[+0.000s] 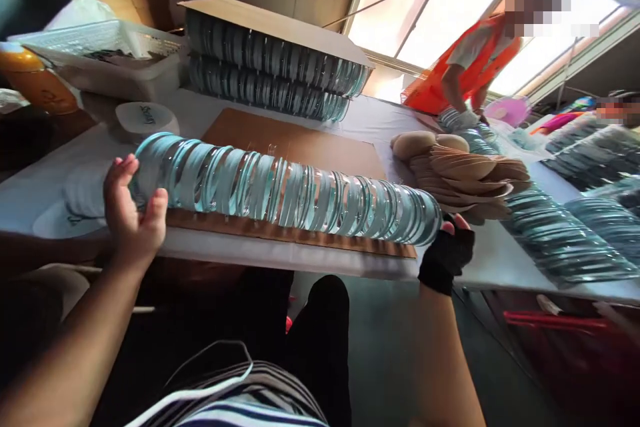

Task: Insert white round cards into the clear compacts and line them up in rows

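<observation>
A long row of round clear glass discs (273,190), standing on edge with pale round pieces between them, lies across a brown cardboard sheet (300,140). My left hand (131,213) is bare and at the row's left end, fingers raised and thumb spread apart from them. Whether its palm presses on the glass I cannot tell. At the right end, my right hand (450,247) wears a black fingerless glove, its fingers curled against the last discs. Just beyond that hand is a pile of beige round pads (463,170).
Two stacked glass rows (270,73) under a cardboard sheet stand at the back, beside a white plastic basket (145,77). A white round lid (147,119) lies at left. More glass rows (560,233) lie at right. A person in orange (465,73) works behind.
</observation>
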